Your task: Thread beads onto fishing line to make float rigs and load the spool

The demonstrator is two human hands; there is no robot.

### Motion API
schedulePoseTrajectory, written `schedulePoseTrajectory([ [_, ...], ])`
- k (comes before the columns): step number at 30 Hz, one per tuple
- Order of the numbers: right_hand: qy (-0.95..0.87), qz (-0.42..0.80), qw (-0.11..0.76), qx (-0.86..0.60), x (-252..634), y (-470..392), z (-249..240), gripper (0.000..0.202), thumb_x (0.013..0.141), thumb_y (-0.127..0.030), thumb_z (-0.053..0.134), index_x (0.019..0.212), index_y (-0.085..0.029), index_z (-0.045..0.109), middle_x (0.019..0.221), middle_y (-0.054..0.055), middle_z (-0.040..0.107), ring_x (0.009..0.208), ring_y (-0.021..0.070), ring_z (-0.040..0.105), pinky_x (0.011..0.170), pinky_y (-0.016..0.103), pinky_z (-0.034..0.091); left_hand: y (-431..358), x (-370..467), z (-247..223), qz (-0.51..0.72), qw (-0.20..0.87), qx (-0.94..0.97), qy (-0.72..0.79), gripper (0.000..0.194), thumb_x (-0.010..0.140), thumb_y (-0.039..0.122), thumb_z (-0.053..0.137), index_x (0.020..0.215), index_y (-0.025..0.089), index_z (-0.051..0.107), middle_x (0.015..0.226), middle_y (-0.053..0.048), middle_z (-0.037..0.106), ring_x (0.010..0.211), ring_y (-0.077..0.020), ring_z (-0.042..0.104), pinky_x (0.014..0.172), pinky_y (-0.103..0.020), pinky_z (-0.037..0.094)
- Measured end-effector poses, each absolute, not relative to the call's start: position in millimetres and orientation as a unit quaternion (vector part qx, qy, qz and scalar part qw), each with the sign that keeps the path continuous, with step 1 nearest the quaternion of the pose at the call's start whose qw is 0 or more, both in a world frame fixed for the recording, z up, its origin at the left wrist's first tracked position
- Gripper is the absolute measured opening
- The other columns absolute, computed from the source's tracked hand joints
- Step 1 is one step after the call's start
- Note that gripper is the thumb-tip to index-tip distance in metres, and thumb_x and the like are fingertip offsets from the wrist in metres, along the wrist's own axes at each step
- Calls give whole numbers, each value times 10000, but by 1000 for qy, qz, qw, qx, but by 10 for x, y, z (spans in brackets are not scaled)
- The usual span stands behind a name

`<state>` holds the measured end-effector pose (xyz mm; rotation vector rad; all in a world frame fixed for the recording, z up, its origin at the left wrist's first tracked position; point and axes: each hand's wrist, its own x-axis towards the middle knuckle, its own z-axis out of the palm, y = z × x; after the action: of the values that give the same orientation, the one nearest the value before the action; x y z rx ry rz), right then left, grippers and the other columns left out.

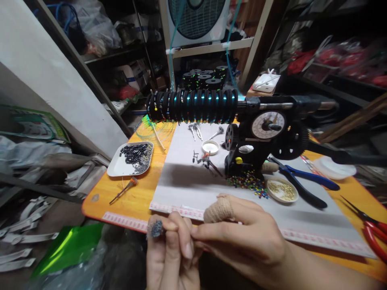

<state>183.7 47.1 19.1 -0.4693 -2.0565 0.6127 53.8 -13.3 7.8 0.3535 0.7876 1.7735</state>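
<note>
My left grip (173, 250) pinches a grey bristly bundle (156, 228) that slackening could drop toward six o'clock; my right grip's (246, 233) hold I can't tell.

Here's the dial machine (269, 125), standing on the sheet (181, 187) atop the table (93, 195). Small loose pieces (246, 184) lie right at its foot, in front; a filled dish (296, 198) sits just in front, slightly right. Over to its right, pliers (302, 175); farther right and forward, scissors (375, 231). Swing left of it: a tray (111, 171) well apart. Behind it, the fan (198, 20) up on a rack (208, 48). And out front, the right hand (250, 237), with the left hand (172, 253) left of it, holding a bundle (156, 228).
</note>
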Motion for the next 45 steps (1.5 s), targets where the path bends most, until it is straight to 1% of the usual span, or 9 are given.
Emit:
schedulePoseTrajectory([
  [6,-864,200,404,-225,1832,427,232,100,857,-79,605,917,-138,659,780,51,650,690,132,597,620,233,484,-147,573,-42,772,529,173,306,161,846,334,717,788,215,626,561,62,450,497,-40,412,476,-126,373],
  [10,-852,190,421,-246,1873,469,210,173,837,-24,581,931,-168,599,799,31,620,721,112,603,639,201,487,-70,346,-54,824,407,243,310,123,857,331,701,832,242,620,543,80,405,469,-63,366,451,-169,365],
  [12,-846,210,421,-250,1891,495,193,204,855,-17,569,970,-186,574,828,29,610,745,109,601,653,200,488,72,31,-8,826,310,295,366,171,875,310,687,806,230,553,569,82,418,547,-75,466,579,-189,447],
  [15,-838,256,418,-242,1898,499,168,220,866,-14,537,989,-196,533,830,24,581,734,116,571,633,221,474,456,-686,98,672,120,460,568,100,981,303,495,915,274,427,718,54,493,1005,-176,633,948,-342,457],
  [17,-832,274,417,-242,1892,488,162,197,862,-23,534,958,-193,514,811,19,557,719,120,543,616,232,457,790,-1200,180,478,25,550,684,76,1005,330,376,1007,260,406,818,23,569,918,-200,653,893,-387,487],
  [22,-837,257,416,-245,1867,504,201,144,861,-45,579,900,-179,543,791,20,556,721,123,538,608,231,445,1524,-1898,303,210,28,635,743,179,899,306,626,973,143,624,1031,-63,657,984,-232,630,888,-456,506],
  [30,-826,272,432,-239,1864,557,212,144,866,-23,574,927,-144,621,808,44,609,744,121,570,638,223,468,1767,-1887,293,-6,32,676,736,253,916,362,613,1041,145,651,1092,-71,670,991,-229,645,870,-443,530],
  [38,-803,317,441,-244,1865,527,189,123,873,-55,601,936,-129,677,799,42,582,718,113,555,614,216,453,1531,-1754,310,27,39,691,721,43,664,206,649,700,187,637,669,-49,669,686,-255,639,666,-319,455],
  [45,-814,280,441,-254,1846,517,232,93,854,-94,647,868,-140,727,702,18,534,666,114,513,574,228,387,1089,-1392,417,212,-7,661,720,236,803,320,568,952,184,690,779,-30,643,728,-228,598,700,-316,446],
])
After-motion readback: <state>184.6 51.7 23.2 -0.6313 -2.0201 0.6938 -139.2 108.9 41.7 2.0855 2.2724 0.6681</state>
